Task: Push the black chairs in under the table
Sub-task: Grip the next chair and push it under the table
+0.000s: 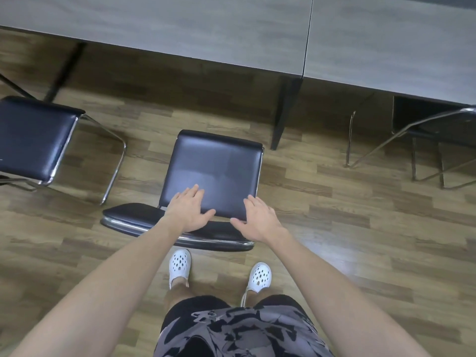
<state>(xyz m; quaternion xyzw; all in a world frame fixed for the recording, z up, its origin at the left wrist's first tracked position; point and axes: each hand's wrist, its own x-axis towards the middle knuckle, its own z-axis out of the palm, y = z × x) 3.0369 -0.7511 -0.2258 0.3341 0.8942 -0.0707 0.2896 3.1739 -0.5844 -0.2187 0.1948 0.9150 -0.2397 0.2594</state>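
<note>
Open and apart, the left hand (190, 210) and right hand (257, 219) sit at the back of the black chair (213, 168), with the table (180, 34) edge straight ahead.

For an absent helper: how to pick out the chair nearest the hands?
Find the long grey table. Of three chairs facing it, take the middle chair, by the dark table leg. Only it has the left hand and right hand at its backrest.

The middle chair (213, 166) stands on the floor (334, 228) before the counter (180, 29), apart from its edge, with the left hand (189, 210) and right hand (258, 220) side by side over its near end. A second chair (33, 140) stands to its left, and a third chair (438, 130) to its right sits partly under the counter
</note>
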